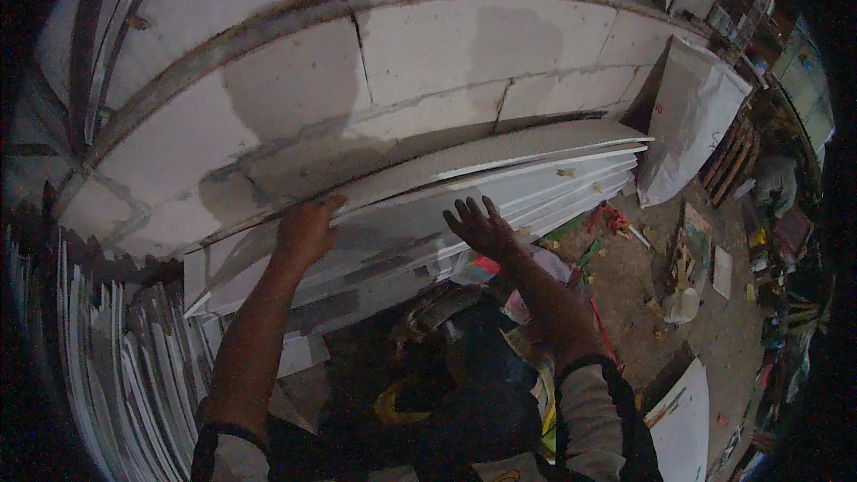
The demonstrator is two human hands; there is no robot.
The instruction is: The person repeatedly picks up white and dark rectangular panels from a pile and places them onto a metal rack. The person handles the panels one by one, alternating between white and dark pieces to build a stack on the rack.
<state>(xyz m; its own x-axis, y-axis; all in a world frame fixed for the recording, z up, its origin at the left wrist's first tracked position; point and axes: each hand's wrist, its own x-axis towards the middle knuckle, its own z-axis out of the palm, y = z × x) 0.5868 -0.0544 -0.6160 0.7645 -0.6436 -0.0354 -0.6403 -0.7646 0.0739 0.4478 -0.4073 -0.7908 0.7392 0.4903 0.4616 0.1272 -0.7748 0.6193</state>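
Observation:
Several long white panels (571, 177) lean in a stack along the block wall, with their edges fanned out toward the right. My left hand (308, 230) is closed over the upper edge of a front panel (384, 210), fingers curled at the rim. To its right, my right hand (482, 228) has its fingers spread over the face of the stack. It holds nothing; whether its palm touches the panel I cannot tell. Behind the front sheets, another panel (500, 145) stands nearer the wall.
A pale block wall (428, 49) rises behind the stack. Many thin white strips (134, 366) stand at the left. On the right are a white sack (687, 120), a white board (686, 419) and scattered litter with red scraps (609, 217) on the dirt floor (652, 286).

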